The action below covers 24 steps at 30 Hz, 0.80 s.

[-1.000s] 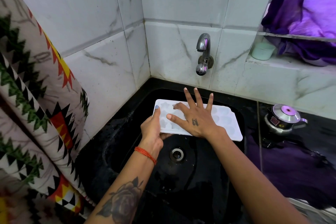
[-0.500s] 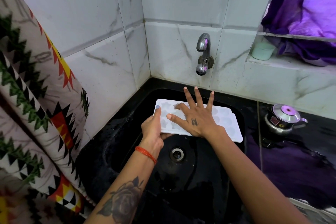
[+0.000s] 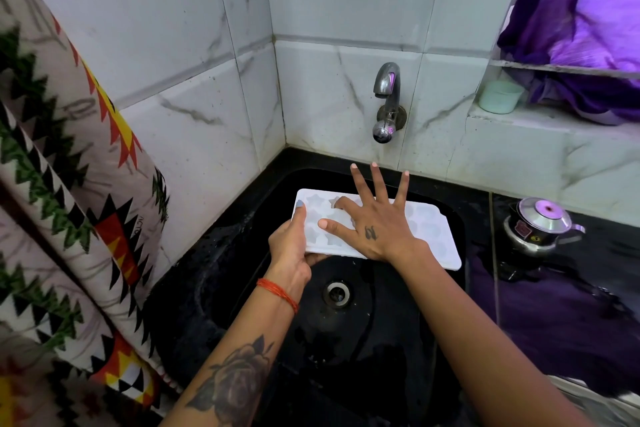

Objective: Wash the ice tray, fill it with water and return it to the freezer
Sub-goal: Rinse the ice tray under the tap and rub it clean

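Note:
A white ice tray (image 3: 429,229) with star-shaped cells is held level over the black sink (image 3: 242,253), below the wall tap (image 3: 386,104). My left hand (image 3: 292,246) grips the tray's near left corner, thumb on top and fingers under it. My right hand (image 3: 370,222) lies flat on the tray's top, fingers spread wide, covering its middle cells. No water runs from the tap.
The drain (image 3: 336,293) sits in the sink floor under the tray. A small steel pressure cooker (image 3: 540,225) stands on the wet black counter to the right. A pale green cup (image 3: 500,95) is on the ledge. A patterned curtain (image 3: 69,184) hangs at left.
Almost nothing has moved. My right hand's fingers have shifted slightly across the tray's top; the left hand keeps its grip on the corner.

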{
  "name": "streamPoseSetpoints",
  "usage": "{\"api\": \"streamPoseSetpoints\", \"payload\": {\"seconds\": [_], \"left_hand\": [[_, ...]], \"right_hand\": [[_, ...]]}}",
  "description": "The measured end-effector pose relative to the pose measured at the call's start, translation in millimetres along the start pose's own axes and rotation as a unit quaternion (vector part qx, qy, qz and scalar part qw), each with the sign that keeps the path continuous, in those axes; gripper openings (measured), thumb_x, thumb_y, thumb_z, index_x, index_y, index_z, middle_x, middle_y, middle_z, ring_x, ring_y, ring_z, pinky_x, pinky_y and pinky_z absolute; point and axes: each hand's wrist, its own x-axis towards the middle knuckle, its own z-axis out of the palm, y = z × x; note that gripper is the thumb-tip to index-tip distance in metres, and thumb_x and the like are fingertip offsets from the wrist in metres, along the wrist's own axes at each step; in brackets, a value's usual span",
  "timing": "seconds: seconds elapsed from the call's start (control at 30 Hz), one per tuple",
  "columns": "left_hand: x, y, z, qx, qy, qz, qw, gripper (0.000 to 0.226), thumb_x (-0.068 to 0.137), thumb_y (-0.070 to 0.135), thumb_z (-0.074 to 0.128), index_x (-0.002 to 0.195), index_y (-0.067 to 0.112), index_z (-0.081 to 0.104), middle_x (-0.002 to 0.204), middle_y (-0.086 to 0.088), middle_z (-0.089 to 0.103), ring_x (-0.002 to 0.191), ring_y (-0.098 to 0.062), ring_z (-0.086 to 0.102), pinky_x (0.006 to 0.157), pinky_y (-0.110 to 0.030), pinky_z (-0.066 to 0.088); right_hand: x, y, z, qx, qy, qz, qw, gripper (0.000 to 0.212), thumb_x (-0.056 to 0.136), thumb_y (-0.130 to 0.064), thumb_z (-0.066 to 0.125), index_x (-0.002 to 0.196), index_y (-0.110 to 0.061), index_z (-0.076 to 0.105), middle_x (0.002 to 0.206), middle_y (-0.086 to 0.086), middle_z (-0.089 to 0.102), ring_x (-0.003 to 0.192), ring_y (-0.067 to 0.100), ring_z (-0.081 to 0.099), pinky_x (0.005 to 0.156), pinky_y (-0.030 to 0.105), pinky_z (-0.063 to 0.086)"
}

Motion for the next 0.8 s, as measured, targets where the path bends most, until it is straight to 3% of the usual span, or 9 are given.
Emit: {"api": "streamPoseSetpoints", "payload": {"seconds": [0.13, 0.3, 0.5, 0.63, 0.8], "left_hand": [[0.1, -0.4, -0.2, 0.004, 0.001, 0.001, 1.000, 0.023, 0.091, 0.038, 0.060, 0.086, 0.016, 0.065, 0.082, -0.005, 0.070, 0.069, -0.020, 0.068, 0.047, -0.030, 0.055], [-0.8, -1.0, -0.8, 0.004, 0.001, -0.001, 1.000, 0.023, 0.091, 0.038, 0.060, 0.087, 0.016, 0.065, 0.083, -0.005, 0.070, 0.071, -0.021, 0.068, 0.050, -0.032, 0.055], [-1.5, -3.2, -0.5, 0.007, -0.004, -0.002, 1.000, 0.022, 0.091, 0.037, 0.059, 0.092, 0.015, 0.065, 0.087, -0.007, 0.070, 0.074, -0.022, 0.068, 0.052, -0.032, 0.055], [-2.2, -3.3, 0.3, 0.006, -0.007, -0.004, 1.000, 0.020, 0.091, 0.037, 0.060, 0.090, 0.017, 0.064, 0.085, -0.005, 0.070, 0.074, -0.021, 0.068, 0.049, -0.030, 0.053], [-3.3, -2.8, 1.9, 0.005, -0.009, -0.007, 1.000, 0.024, 0.089, 0.036, 0.064, 0.096, 0.014, 0.068, 0.085, -0.006, 0.071, 0.070, -0.019, 0.069, 0.044, -0.027, 0.053]], "right_hand": [[-1.0, -1.3, 1.0, 0.008, -0.006, 0.007, 1.000, 0.077, 0.074, -0.081, 0.006, 0.133, -0.047, 0.041, 0.159, 0.001, -0.015, 0.142, 0.029, -0.028, 0.100, 0.064, -0.028], [-0.2, -1.0, -0.4, 0.108, -0.061, 0.034, 0.992, 0.065, 0.083, -0.077, 0.017, 0.134, -0.046, 0.041, 0.159, 0.000, -0.017, 0.141, 0.027, -0.030, 0.101, 0.064, -0.027], [-1.8, 0.6, -0.6, 0.099, -0.017, 0.027, 0.995, 0.058, 0.083, -0.076, 0.020, 0.121, -0.039, 0.045, 0.160, 0.001, -0.014, 0.142, 0.027, -0.027, 0.102, 0.064, -0.026], [0.0, -5.5, -3.3, 0.123, 0.011, 0.008, 0.992, 0.066, 0.079, -0.074, 0.015, 0.126, -0.036, 0.041, 0.160, 0.000, -0.013, 0.143, 0.025, -0.026, 0.104, 0.063, -0.025], [6.2, -14.1, -3.5, 0.140, -0.008, -0.002, 0.990, 0.054, 0.090, -0.068, 0.018, 0.127, -0.038, 0.044, 0.160, -0.001, -0.013, 0.143, 0.024, -0.026, 0.104, 0.061, -0.027]]}}
